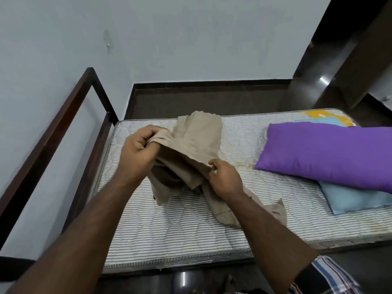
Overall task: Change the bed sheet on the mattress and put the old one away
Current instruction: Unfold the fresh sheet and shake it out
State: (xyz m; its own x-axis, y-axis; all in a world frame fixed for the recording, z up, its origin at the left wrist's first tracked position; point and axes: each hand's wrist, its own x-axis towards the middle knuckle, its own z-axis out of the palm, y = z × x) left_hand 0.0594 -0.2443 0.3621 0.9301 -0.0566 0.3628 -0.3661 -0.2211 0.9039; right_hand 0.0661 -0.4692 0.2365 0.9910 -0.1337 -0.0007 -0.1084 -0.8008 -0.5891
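A beige folded bed sheet [195, 145] is held up over the bare striped mattress [191, 230]. My left hand [139, 154] grips a bunched edge of the sheet at its left side. Lower and to the right, my right hand [226, 178] pinches another edge of the same sheet. Part of the cloth hangs below my hands and trails onto the mattress under my right forearm. The mattress has no sheet on it.
A purple pillow [331, 153] lies on a light blue pillow [356, 198] at the mattress's right end. A dark bed frame rail [63, 124] stands at the left, against pale walls. Dark floor runs behind the bed and below its near edge.
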